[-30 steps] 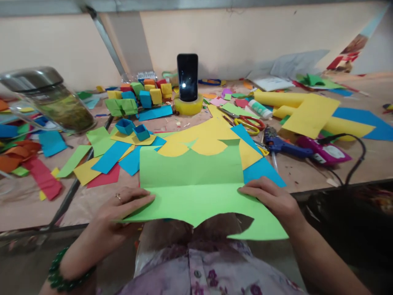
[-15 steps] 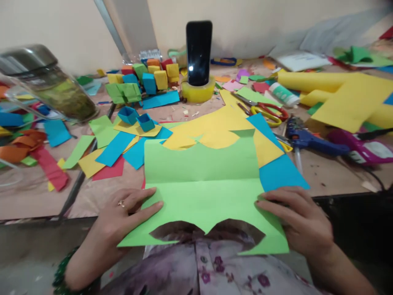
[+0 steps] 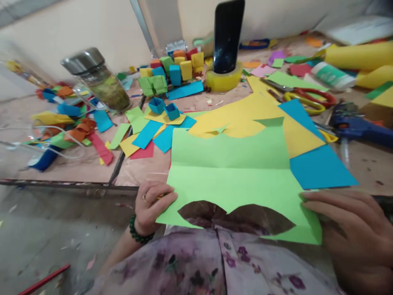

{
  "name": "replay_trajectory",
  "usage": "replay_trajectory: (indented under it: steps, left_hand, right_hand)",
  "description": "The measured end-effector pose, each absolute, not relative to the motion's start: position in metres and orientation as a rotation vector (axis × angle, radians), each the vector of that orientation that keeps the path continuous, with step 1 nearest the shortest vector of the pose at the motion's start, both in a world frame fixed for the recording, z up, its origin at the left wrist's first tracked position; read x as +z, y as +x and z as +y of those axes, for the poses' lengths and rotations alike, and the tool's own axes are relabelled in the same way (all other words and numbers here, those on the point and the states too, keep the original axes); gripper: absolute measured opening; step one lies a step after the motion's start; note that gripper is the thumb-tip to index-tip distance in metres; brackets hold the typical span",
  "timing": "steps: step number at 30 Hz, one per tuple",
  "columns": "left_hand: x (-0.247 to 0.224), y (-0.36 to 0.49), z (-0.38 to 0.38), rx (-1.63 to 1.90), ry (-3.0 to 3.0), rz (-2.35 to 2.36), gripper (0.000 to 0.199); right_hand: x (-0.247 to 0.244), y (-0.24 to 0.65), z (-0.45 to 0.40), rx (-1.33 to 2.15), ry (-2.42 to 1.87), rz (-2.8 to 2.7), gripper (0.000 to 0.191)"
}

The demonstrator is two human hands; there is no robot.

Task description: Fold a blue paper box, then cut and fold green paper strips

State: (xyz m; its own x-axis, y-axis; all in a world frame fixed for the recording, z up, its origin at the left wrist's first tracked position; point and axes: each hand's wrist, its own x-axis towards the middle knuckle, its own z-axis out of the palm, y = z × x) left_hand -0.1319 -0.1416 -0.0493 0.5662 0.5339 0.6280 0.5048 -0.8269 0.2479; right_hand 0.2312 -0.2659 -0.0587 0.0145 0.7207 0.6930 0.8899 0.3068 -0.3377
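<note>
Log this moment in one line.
left hand: holding green paper, left edge | right hand: holding right edge | green paper: creased across, curved cuts | glue gun: on table, right

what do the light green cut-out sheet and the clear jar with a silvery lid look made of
Light green cut-out sheet: matte paper or thin card, from its crease and cut edges. Clear jar: smooth glass or plastic; its contents show through. Silvery lid: probably satin metal, from its grey sheen.
</note>
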Motion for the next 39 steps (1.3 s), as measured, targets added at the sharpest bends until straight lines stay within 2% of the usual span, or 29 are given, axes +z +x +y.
replay_trajectory:
  steps: [5,13,19,24,26,28,31,39]
  left_hand:
    - [-0.050,-0.142,-0.141,1.047,2.855,0.797,0.020]
    - [-0.060,-0.148,-0.136,1.019,2.868,0.767,0.027]
    - [-0.054,-0.138,-0.139,1.163,2.857,0.869,0.032]
    - [-0.037,-0.131,-0.121,1.345,2.911,0.989,0.034]
    - [-0.034,-0.128,-0.110,1.250,2.978,0.958,0.034]
    - [-0.035,-0.127,-0.101,0.984,2.991,0.897,0.034]
    - [-0.037,-0.131,-0.096,0.728,2.837,0.868,0.035]
    - [-0.033,-0.142,-0.103,0.647,2.799,0.823,0.031]
  right_hand:
    - [-0.060,0.225,-0.267,-0.342,-1.382,-1.706,0.025]
    - [-0.066,0.219,-0.275,-0.373,-1.498,-1.669,0.026]
    - [-0.054,0.225,-0.271,-0.423,-1.471,-1.678,0.029]
    - [-0.034,0.235,-0.240,-0.507,-1.445,-1.642,0.020]
    - [-0.031,0.236,-0.226,-0.387,-1.487,-1.744,0.015]
    - [-0.031,0.236,-0.217,-0.210,-1.541,-1.878,0.015]
    - [-0.033,0.235,-0.217,-0.043,-1.548,-1.971,0.023]
    - [-0.037,0.244,-0.231,-0.065,-1.479,-2.069,0.036]
